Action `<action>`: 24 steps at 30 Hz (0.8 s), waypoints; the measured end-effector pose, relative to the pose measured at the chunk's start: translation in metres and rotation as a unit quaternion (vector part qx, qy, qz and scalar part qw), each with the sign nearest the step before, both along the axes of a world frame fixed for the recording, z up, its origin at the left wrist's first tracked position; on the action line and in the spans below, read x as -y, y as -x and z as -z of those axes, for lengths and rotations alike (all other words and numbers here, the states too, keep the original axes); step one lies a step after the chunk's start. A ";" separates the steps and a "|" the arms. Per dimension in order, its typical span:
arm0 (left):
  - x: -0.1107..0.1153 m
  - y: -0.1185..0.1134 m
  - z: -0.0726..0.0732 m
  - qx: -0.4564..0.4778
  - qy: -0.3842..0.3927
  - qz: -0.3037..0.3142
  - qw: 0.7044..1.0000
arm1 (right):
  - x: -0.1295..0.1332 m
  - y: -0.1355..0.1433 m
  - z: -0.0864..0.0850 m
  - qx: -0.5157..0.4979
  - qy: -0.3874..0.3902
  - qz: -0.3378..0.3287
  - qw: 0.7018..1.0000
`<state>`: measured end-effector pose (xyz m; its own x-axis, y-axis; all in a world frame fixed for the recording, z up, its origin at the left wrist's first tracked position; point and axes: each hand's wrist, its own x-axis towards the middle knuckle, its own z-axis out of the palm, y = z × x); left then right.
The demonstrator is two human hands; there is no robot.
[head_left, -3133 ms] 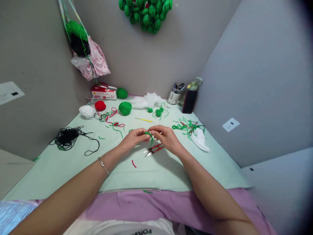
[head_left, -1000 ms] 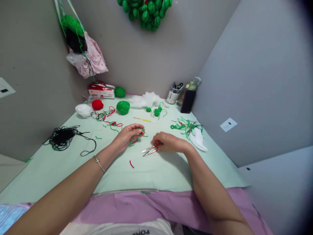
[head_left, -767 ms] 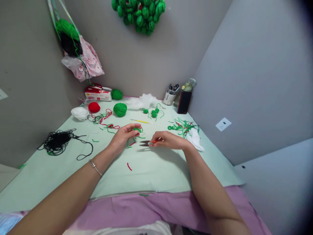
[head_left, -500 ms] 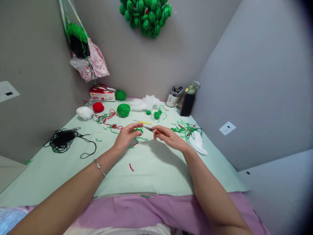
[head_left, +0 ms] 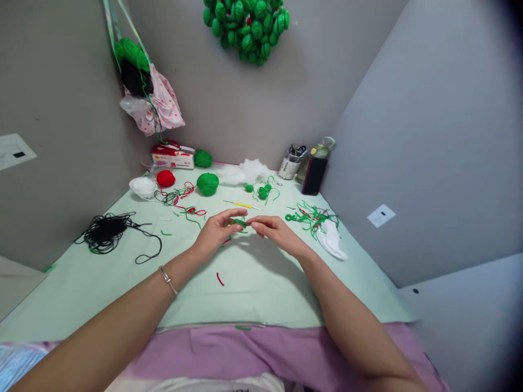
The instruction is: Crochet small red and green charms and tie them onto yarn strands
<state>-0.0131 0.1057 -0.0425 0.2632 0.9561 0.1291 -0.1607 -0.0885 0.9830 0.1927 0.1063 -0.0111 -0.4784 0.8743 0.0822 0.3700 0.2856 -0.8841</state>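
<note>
My left hand (head_left: 216, 231) pinches a small green crochet piece (head_left: 239, 222) between thumb and fingers, above the middle of the table. A short strand of green yarn sticks up from it. Close on its right side is my right hand (head_left: 273, 231), thumb and index finger drawn together at the edge of the piece. What lies between these fingertips is too small to tell, and the inside of the palm is hidden. Beyond the hands, a yellow-handled crochet hook (head_left: 243, 205) lies on the pale green tabletop (head_left: 261, 296). A red yarn scrap (head_left: 220, 279) rests nearer to me.
Black yarn (head_left: 107, 233) lies loose at left. Green (head_left: 207, 184) and red (head_left: 165, 178) yarn balls stand behind, beside white stuffing (head_left: 245, 172). Green scraps (head_left: 312, 215) and a white cloth (head_left: 332, 239) are at right, below a phone (head_left: 314, 175) and pen cup (head_left: 289, 165).
Small orange-handled snips showed in my right hand before and are out of sight now. My right fingertips have moved left, up to the green piece. My left hand keeps its hold.
</note>
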 end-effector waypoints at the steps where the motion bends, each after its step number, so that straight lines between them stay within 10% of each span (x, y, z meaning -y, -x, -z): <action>1: 0.000 0.000 0.000 0.001 0.000 0.001 1.000 | 0.000 0.001 0.001 -0.007 0.008 0.003 1.000; 24: -0.003 0.002 0.001 0.028 0.027 0.004 0.999 | -0.007 -0.014 -0.005 -0.053 0.056 0.042 0.996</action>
<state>-0.0154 0.1091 -0.0437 0.2639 0.9601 0.0928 -0.2154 -0.0351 0.9759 0.2062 0.1136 -0.0056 -0.3972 0.9173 0.0280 0.2907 0.1547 -0.9442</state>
